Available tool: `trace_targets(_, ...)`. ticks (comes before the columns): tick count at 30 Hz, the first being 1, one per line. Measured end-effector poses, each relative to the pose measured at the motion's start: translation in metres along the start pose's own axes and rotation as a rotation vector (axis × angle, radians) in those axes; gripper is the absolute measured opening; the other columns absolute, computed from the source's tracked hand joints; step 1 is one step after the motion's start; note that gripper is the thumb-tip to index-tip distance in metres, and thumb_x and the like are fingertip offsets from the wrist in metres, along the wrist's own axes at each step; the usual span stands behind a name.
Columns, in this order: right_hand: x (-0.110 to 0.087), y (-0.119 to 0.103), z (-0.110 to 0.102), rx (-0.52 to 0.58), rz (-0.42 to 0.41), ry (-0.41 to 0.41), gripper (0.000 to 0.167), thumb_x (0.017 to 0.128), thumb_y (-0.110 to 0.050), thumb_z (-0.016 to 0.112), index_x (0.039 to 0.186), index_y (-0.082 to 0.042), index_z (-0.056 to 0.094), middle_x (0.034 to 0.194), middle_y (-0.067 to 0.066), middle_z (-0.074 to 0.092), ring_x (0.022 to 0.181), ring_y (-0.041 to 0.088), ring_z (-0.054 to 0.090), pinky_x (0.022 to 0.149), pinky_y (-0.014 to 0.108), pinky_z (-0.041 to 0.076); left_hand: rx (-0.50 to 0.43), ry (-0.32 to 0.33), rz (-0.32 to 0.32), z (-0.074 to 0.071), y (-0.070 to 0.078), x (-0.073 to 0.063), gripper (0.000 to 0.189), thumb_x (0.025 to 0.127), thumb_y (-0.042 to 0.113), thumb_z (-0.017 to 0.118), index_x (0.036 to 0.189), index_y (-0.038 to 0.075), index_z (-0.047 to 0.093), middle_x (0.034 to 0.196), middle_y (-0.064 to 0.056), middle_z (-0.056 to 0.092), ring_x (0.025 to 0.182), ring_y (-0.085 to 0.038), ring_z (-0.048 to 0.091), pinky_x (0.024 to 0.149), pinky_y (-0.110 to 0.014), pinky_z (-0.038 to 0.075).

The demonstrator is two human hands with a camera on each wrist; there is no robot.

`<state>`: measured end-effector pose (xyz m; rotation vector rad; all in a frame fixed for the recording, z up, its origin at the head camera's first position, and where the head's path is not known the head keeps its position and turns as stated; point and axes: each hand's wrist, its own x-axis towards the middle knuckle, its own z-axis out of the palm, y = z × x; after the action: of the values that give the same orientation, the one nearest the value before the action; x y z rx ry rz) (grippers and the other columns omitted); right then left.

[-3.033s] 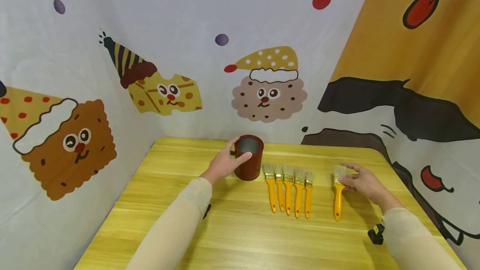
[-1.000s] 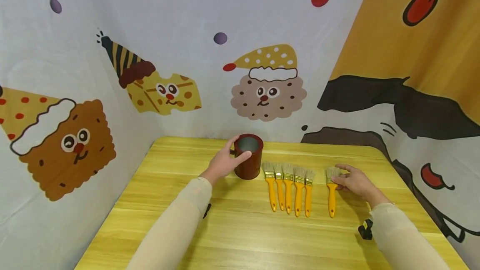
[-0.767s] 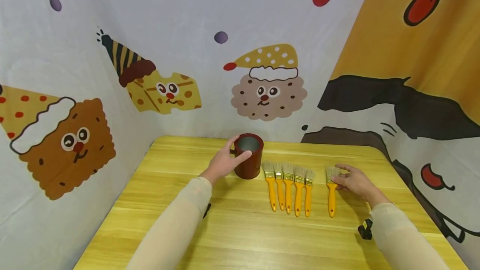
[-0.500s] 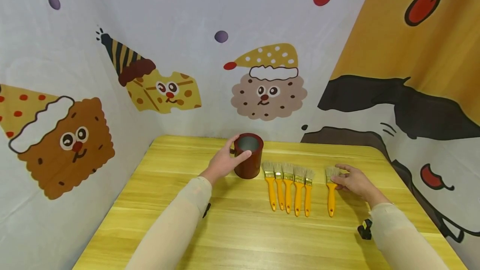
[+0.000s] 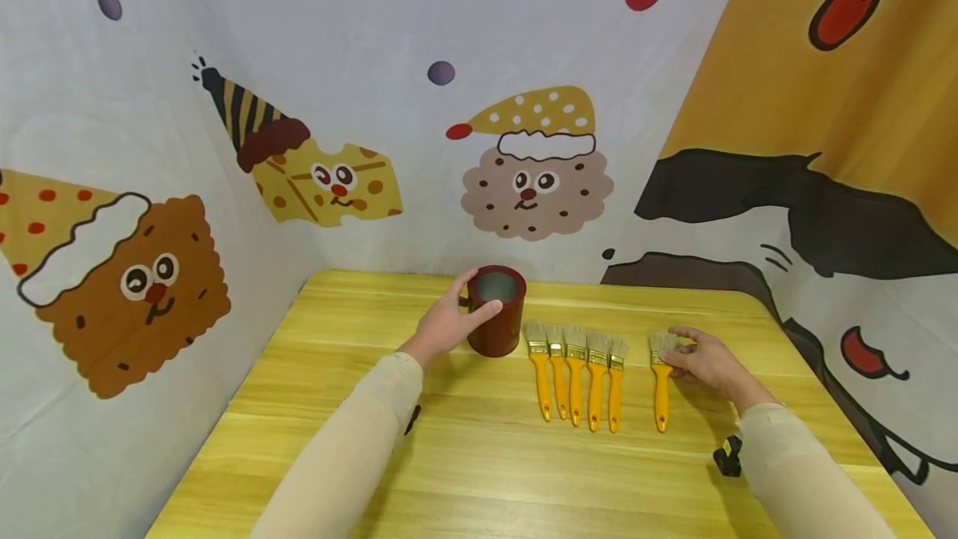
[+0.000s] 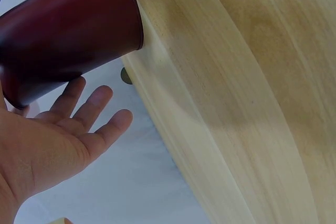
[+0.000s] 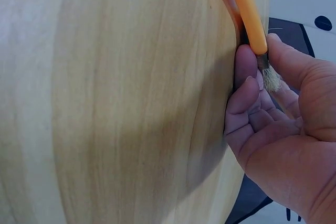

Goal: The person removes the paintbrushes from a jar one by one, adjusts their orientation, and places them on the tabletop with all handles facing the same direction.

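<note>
A dark red mug with a grey inside stands upright near the back of the table. My left hand holds it from the left, thumb across the front near the rim and index finger at the rim's far side; in the left wrist view the other fingers of the left hand spread below the mug. My right hand pinches a paintbrush at its metal band and bristles, yellow handle toward me. In the right wrist view, thumb and fingers of the right hand close round the brush's band.
Several similar paintbrushes lie side by side between mug and right hand, bristles away from me. The wooden table meets a cartoon-printed cloth wall at the back and sides. A small black device sits at the right wrist.
Between three seconds and one second ago, my right hand moved a little left with the paintbrush, toward the row. Since then both hands stay put; the left keeps its hold on the mug.
</note>
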<state>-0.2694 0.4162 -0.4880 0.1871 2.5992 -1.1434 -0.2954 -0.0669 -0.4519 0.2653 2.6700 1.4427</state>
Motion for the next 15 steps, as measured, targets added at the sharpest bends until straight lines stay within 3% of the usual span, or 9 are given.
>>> trace_targets(15, 0.0004, -0.0007, -0.0003, -0.006, -0.003, 0.000, 0.082, 0.108, -0.036, 0.066, 0.167, 0.003, 0.025, 0.139, 0.032, 0.060, 0.094, 0.018, 0.074, 0.085, 0.038, 0.063, -0.006, 0.001, 0.009, -0.0003, -0.0005, -0.0004, 0.092, 0.089, 0.083, 0.064, 0.166, 0.051, 0.025, 0.161, -0.007, 0.053, 0.143, -0.033, 0.057, 0.109, -0.059, 0.052)
